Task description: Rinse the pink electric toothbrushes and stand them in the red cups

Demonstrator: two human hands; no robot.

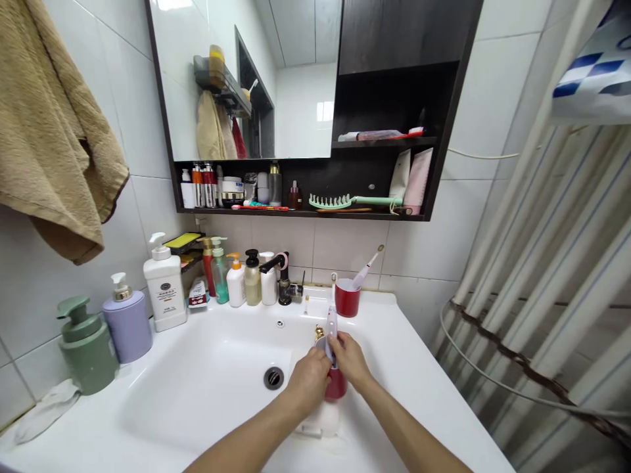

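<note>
Over the right side of the white sink, my left hand [310, 378] and my right hand [349, 358] are close together around a pale toothbrush handle [332, 325] that stands upright. Below them is a red cup [336, 386], partly covered by my left hand. The fingers of my right hand are closed on the handle. My left hand is curled at the cup's upper part, its fingertips partly hidden. Behind them, on the rim, another red cup [348, 299] holds an electric toothbrush [365, 269] leaning right.
A black faucet [284, 279] rises at the back of the sink [211, 374]. Several pump bottles line the left and back rim, among them a purple one [128, 326]. A mirror cabinet [305, 213] hangs above; white pipes [527, 263] run at right.
</note>
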